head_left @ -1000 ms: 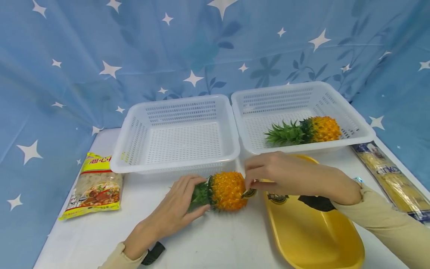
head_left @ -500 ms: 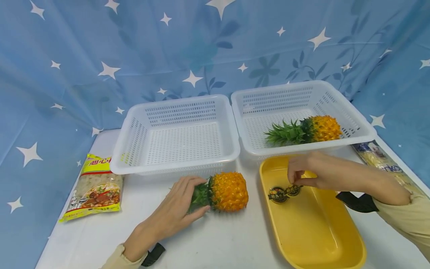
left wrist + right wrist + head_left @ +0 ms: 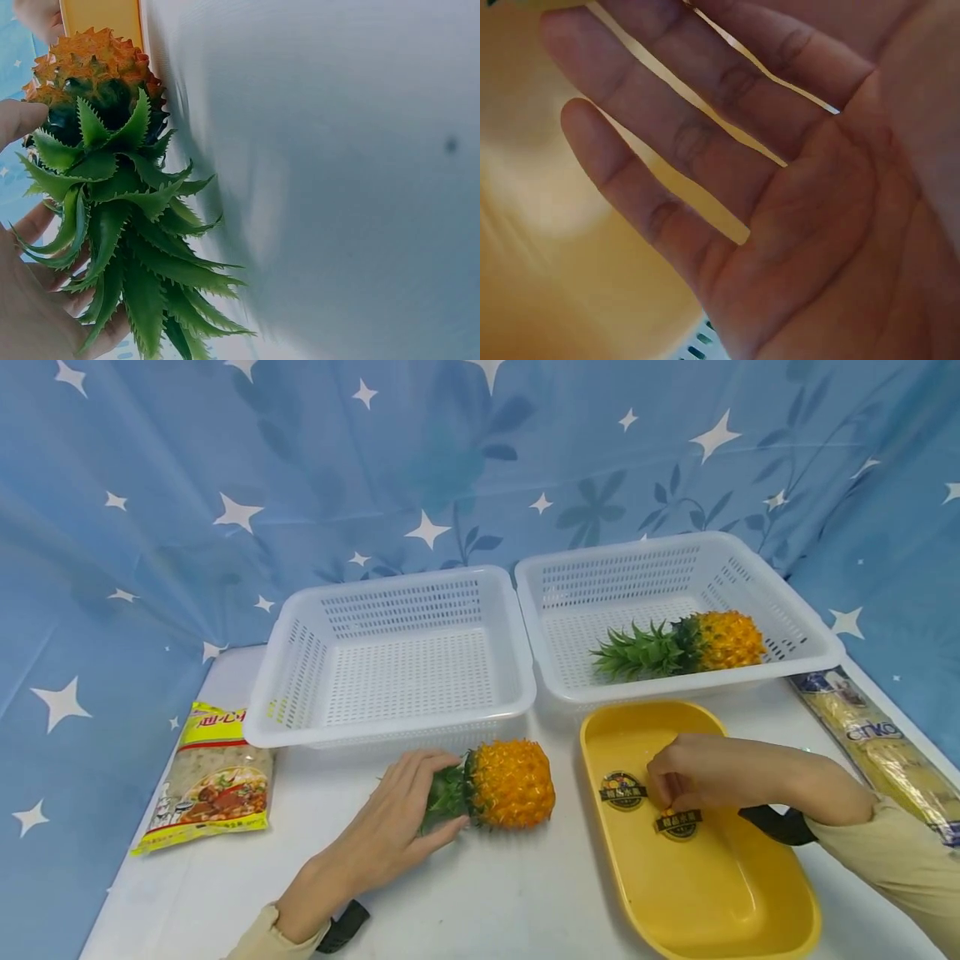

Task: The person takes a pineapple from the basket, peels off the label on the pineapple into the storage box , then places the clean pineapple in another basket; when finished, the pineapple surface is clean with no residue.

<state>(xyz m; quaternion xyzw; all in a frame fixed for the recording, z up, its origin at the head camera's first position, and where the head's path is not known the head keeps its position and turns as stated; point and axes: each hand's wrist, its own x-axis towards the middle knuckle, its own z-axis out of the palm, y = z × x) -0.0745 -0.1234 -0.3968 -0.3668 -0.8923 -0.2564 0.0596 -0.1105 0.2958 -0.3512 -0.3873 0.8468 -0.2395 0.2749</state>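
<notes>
A pineapple (image 3: 512, 785) lies on the table, its orange body to the right and its spiky green crown to the left. My left hand (image 3: 397, 814) grips the crown, thumb at the near side and fingers over the far side; the left wrist view shows the leaves (image 3: 135, 247) between them. Over the yellow tray (image 3: 637, 902), my right hand (image 3: 712, 772) pinches a dark label (image 3: 678, 825) with gold lettering. A matching label (image 3: 622, 791) lies in the tray just left of it. Only the spread fingers and palm of my right hand (image 3: 727, 165) fill the right wrist view.
Two white slotted baskets (image 3: 390, 727) stand side by side at the back. Inside the right basket (image 3: 585, 693) lies another pineapple (image 3: 723, 641). A food packet (image 3: 213, 777) lies at the left, and a pasta packet (image 3: 877, 735) at the right.
My right hand has moved from beside the pineapple's base to the right, over the yellow tray, with the label, then slightly nearer. The left hand and pineapple have stayed put.
</notes>
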